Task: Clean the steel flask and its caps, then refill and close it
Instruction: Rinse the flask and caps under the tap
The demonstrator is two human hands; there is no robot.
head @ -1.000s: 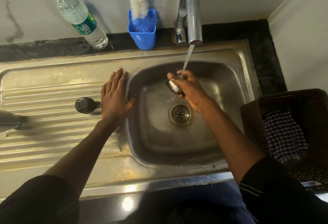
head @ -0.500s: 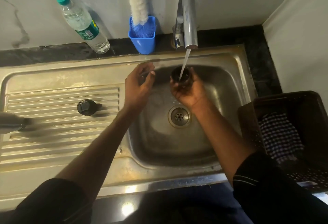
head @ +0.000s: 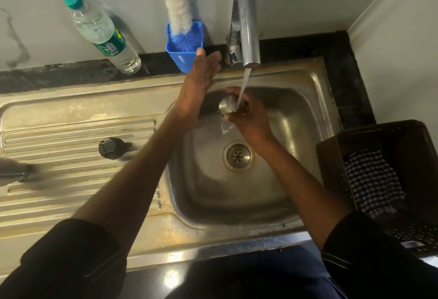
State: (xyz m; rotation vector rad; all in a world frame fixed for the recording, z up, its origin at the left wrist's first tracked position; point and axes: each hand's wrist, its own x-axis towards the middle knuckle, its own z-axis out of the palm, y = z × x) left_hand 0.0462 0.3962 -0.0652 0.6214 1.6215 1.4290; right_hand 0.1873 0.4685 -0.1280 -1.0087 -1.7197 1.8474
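Note:
My right hand point(head: 248, 116) grips a steel cap point(head: 227, 106) under the stream from the tap point(head: 245, 23), over the sink basin point(head: 296, 114). Water runs onto the cap and splashes below it. My left hand point(head: 201, 80) is raised with straight fingers, its tips near the blue cup and just left of the tap, holding nothing. A black inner cap point(head: 111, 147) stands on the ribbed drainboard point(head: 59, 132). The steel flask point(head: 13, 172) lies at the far left edge, only its neck end visible and blurred.
A clear water bottle point(head: 102, 34) with a green top leans against the back wall. A blue cup point(head: 183, 47) holds a white bottle brush point(head: 178, 12). A dark basket point(head: 388, 175) with a checked cloth point(head: 372, 180) sits right of the sink.
My left hand has lifted off the drainboard edge and moved up and right toward the tap. My right hand has turned the cap under the stream, its steel outside now facing up.

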